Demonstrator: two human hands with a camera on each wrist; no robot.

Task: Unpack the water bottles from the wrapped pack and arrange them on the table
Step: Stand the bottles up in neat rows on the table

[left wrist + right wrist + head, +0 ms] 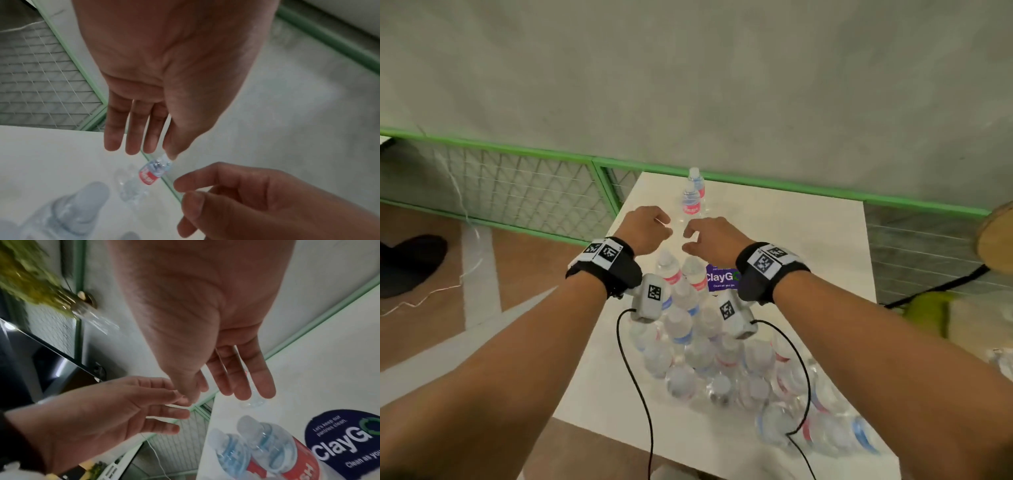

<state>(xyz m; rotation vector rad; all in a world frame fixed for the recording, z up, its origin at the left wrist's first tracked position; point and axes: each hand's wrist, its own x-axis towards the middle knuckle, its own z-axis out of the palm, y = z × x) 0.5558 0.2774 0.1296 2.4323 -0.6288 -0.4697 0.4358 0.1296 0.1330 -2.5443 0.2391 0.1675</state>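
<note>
Two clear water bottles with red labels stand upright at the far end of the white table (808, 240), one (691, 202) in front of the other (695, 178). The near one shows in the left wrist view as a bottle (154, 172) just beyond my fingertips. The wrapped pack (705, 359) of several bottles fills the table's near half; two of its bottles (257, 443) appear in the right wrist view. My left hand (666, 228) and right hand (690, 238) hover side by side between the pack and the standing bottles, both empty with relaxed fingers.
A purple ClayGo sticker (717, 277) lies on the table beside the pack. A green-framed mesh fence (517, 178) runs behind the table. A dark object (410, 263) and a white cord lie on the floor at left. A yellow-green thing (928, 308) sits at right.
</note>
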